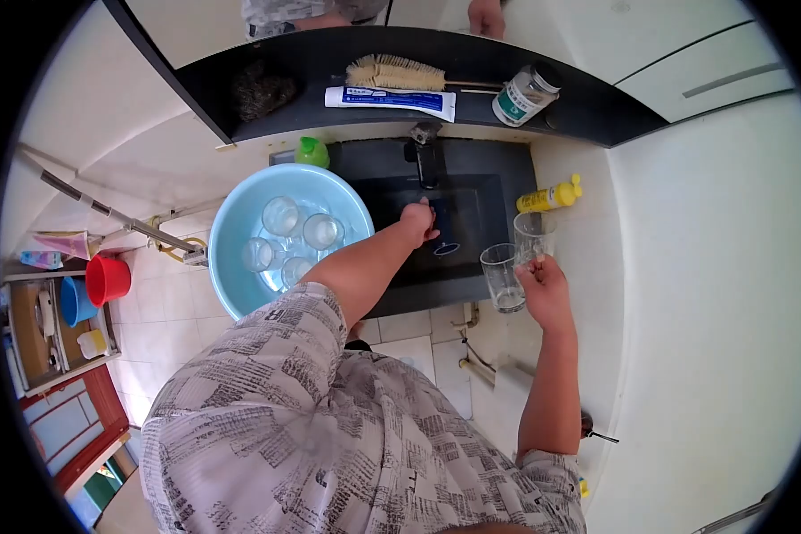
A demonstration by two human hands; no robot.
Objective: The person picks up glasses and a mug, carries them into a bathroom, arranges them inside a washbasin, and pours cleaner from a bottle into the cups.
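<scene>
My left hand point(419, 224) reaches over the dark sink point(392, 267), just below the black faucet point(425, 165). Its fingers are curled; what they hold, if anything, is hard to see against the dark basin. A pale-rimmed bluish oval point(446, 249) shows beside the fingertips. At the sink's right end my right hand point(546, 289) is closed on a clear glass mug point(502, 283). Another clear glass point(532, 230) stands just beyond that hand. Left of the sink, a light blue basin point(224, 233) contains several clear glasses point(320, 232).
A yellow bottle point(547, 197) lies near the right wall, and a green pump bottle point(311, 152) stands behind the basin. On the shelf above are a bristle brush point(393, 71), a toothpaste tube point(390, 101) and a jar point(525, 95). Red point(109, 279) and blue buckets are far left.
</scene>
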